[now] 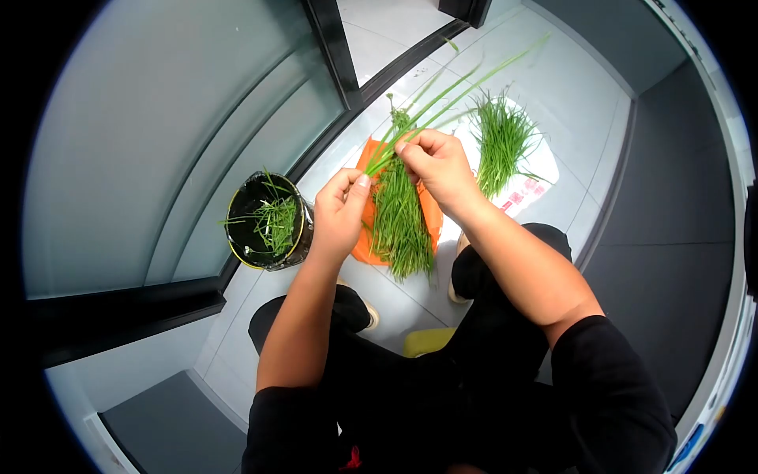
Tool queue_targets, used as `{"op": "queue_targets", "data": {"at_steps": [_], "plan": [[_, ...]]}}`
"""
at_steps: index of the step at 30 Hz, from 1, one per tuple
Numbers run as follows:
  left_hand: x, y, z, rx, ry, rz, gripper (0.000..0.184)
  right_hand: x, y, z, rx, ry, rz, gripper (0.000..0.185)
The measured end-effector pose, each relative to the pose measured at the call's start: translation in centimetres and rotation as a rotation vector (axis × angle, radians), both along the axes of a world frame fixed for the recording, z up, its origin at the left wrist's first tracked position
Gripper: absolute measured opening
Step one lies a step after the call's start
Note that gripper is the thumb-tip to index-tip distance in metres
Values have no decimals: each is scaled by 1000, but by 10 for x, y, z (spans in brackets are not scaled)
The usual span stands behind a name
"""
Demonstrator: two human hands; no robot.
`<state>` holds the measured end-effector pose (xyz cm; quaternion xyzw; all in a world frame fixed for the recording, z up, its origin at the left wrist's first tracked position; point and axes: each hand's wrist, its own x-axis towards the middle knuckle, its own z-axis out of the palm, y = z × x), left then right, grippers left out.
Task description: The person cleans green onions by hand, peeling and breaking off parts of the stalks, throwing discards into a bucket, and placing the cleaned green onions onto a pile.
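My left hand (pixel 343 207) pinches the lower ends of a few long green stalks (pixel 426 118) between thumb and fingers. Higher on the same stalks, my right hand (pixel 439 167) has its fingers closed round them. The leaf tips fan out to the upper right. Below both hands, a thick pile of green stalks (pixel 401 225) lies on an orange bag (pixel 368 246) on the floor. A second bunch of green stalks (pixel 502 142) rests on a white bag with red print (pixel 545 164), to the right of my right hand.
A round bin (pixel 300 237) with a black liner and bits of green stalk stands at the left, beside a frosted glass door (pixel 181 118). Dark door framing (pixel 335 55) runs behind it. My knees and shoes are near the orange bag. Dark grey panels (pixel 663 174) line the right.
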<state>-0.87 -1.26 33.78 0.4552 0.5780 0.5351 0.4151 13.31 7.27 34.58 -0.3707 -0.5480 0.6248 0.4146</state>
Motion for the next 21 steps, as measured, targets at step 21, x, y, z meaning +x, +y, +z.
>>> {"op": "queue_targets", "data": {"at_steps": [21], "plan": [[9,5,-9,96,-238,57,20,-1,-7,0,277,-86,30,13]]}}
